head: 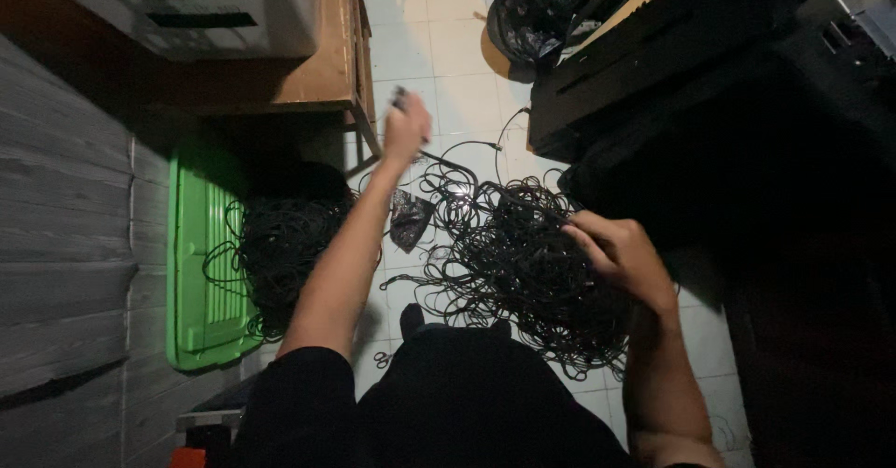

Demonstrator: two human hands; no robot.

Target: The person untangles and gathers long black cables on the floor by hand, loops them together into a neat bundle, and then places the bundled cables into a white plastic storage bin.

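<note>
left hand [407, 129]: upper centre, fist closed on cable end [399, 97] | right hand [621, 253]: fingers curled into cable tangle [523, 263], grip probably loose

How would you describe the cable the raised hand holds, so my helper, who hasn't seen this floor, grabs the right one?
Start at the big tangled black cable heap on the pale tiled floor. One strand rises from its top left edge to the left hand, raised near the wooden table leg. Unlike the rest, this cable is pulled taut, clear of the heap.

We're in a cluttered storeroom or workshop: tiled floor [411, 53], tangled black cables [523, 263] centre frame, green bin lid [196, 272] left, stacked black equipment cases [709, 67] upper right.
</note>
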